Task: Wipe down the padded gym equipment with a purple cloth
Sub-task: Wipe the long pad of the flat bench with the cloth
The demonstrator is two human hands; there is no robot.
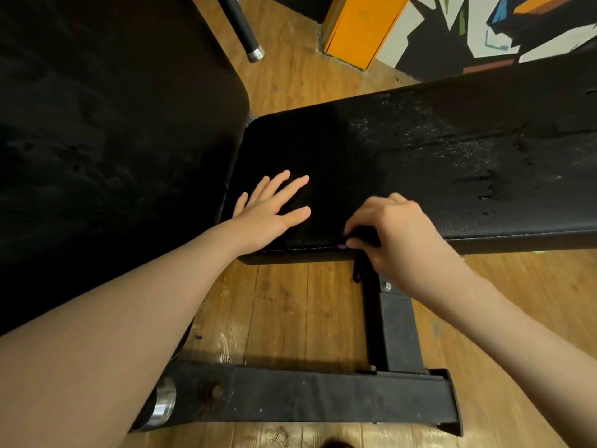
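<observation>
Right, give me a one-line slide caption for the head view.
Left hand rests flat on the black bench pad; right hand fingers pinch at its front edge, a purple speck visible.

Black padded bench (420, 163) with pale speckles, tan wood-grain floor (290, 312), orange panel (361, 27), black-and-white angular mural (484, 30)

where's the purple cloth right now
Mostly hidden: only a purple sliver shows under the right hand's fingertips, at the bench pad's near edge, right of the flat left hand.
</observation>
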